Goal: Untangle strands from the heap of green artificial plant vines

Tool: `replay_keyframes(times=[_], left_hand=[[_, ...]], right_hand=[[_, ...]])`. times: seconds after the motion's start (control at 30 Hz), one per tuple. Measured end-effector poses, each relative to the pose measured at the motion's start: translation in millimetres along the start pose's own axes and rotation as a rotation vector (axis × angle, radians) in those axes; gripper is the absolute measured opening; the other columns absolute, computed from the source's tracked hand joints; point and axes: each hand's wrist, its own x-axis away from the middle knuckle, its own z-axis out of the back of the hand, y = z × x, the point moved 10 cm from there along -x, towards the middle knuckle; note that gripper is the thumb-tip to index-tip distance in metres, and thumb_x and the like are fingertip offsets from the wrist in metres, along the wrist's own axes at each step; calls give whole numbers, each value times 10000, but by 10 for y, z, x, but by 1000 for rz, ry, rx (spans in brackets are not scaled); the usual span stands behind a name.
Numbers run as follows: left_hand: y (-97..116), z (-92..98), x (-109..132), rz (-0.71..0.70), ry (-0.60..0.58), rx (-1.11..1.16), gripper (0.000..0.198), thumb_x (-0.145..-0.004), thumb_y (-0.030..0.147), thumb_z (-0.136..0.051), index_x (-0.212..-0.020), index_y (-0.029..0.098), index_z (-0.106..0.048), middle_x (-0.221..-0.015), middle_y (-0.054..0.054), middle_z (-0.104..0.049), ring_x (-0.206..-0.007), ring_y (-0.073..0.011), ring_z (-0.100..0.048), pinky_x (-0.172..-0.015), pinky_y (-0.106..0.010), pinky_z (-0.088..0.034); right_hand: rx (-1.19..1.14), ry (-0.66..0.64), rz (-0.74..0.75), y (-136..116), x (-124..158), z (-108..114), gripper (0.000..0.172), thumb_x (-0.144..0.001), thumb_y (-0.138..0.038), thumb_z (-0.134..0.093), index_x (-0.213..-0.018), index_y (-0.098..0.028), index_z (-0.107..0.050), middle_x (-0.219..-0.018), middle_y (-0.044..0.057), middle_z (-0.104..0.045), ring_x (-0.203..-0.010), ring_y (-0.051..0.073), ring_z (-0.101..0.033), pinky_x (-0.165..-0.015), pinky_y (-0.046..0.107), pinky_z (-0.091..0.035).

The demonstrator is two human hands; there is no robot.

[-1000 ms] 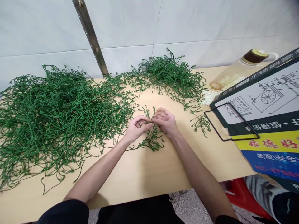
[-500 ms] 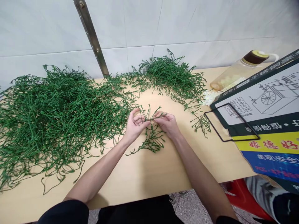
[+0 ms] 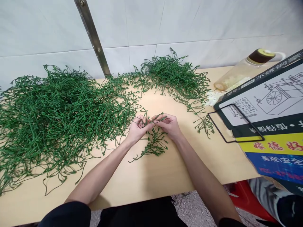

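Note:
My left hand [image 3: 139, 128] and my right hand [image 3: 169, 125] nearly meet over the middle of the table. Between their fingertips both pinch thin green artificial plant stems [image 3: 158, 118], forked and tipped with small buds. Exactly where the stems cross or join is hidden by the fingers. Just below the hands lies a small bunch of loose stems [image 3: 155, 143]. To the left of my left hand spreads a large heap of the same green stems [image 3: 71, 110]. A smaller heap [image 3: 169, 71] sits behind the hands, near the wall.
At the right stands a printed cardboard box [image 3: 272, 126] with a black wire frame [image 3: 248, 121] against it. Behind it a clear bottle with a dark lid [image 3: 246, 69] leans beside small white pieces [image 3: 211, 98]. A metal strip [image 3: 93, 39] runs up the tiled wall.
My left fingers have closed in more around the stems, and the two hands have come slightly nearer. The stem tips that stood up between them now lie lower.

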Motion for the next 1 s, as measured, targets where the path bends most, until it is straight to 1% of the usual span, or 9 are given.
replay_keyframes(times=[0.13, 0.23, 0.37, 0.47, 0.53, 0.67, 0.77, 0.9, 1.0], left_hand=[[-26, 4, 13, 20, 22, -33, 445, -644, 331, -834, -689, 182, -417, -776, 20, -616, -690, -79, -585, -661, -209, -464], [12, 14, 23, -25, 40, -47, 447, -648, 327, -833, -728, 191, -415, -783, 28, -614, -694, -77, -585, -680, -213, -476], [73, 64, 21, -76, 87, -36, 521, -611, 266, -862, -928, 217, -451, -808, 48, -606, -720, -75, -590, -710, -206, -482], [65, 74, -1, -59, 80, -50, 606, -605, 255, -865, -1094, 204, -510, -782, 43, -611, -692, -81, -586, -699, -211, -483], [61, 66, -15, -58, 60, -95, 527, -617, 273, -858, -1063, 173, -598, -776, 18, -633, -698, -98, -595, -707, -228, -491], [69, 40, -17, -91, 26, -179, 248, -674, 322, -821, -794, 153, -685, -783, -24, -680, -751, -139, -622, -751, -263, -506], [67, 50, -7, -101, 39, -146, 265, -673, 341, -827, -754, 155, -656, -735, -5, -656, -707, -119, -604, -730, -251, -506], [34, 67, 3, -57, 53, -99, 333, -675, 390, -827, -804, 146, -641, -752, -12, -664, -704, -115, -626, -722, -248, -521], [47, 68, 13, -38, 56, -85, 377, -664, 417, -833, -827, 142, -633, -724, -11, -667, -637, -107, -628, -660, -240, -531]], right_hand=[[36, 86, -11, 2, 9, 71, 322, -507, -307, -927, -667, -198, -670, -703, -8, -731, -610, 136, -674, -694, 307, -576], [34, 100, -7, -14, 12, 70, 363, -499, -288, -928, -703, -202, -640, -713, -17, -733, -620, 123, -673, -705, 288, -577], [25, 118, -14, -10, 13, 82, 463, -496, -274, -927, -826, -227, -606, -734, -31, -740, -661, 126, -683, -727, 282, -575], [50, 106, 3, -33, 8, 75, 424, -506, -309, -925, -818, -214, -653, -735, -24, -731, -668, 125, -678, -727, 277, -570], [73, 83, 21, -60, 5, 52, 350, -527, -344, -918, -758, -202, -697, -736, -12, -727, -684, 130, -679, -742, 285, -571], [98, 56, 37, -92, 5, 24, 261, -574, -364, -900, -715, -206, -747, -718, -5, -724, -670, 135, -674, -736, 301, -575], [124, 65, 52, -108, 7, 27, 241, -581, -358, -896, -709, -208, -758, -715, 4, -732, -657, 144, -675, -722, 315, -584], [150, 66, 56, -107, 10, 23, 238, -576, -352, -895, -699, -202, -758, -720, 17, -743, -629, 153, -677, -700, 332, -600], [135, 74, 38, -79, 10, 44, 240, -575, -352, -897, -687, -201, -748, -680, 8, -732, -617, 155, -685, -678, 322, -603]])
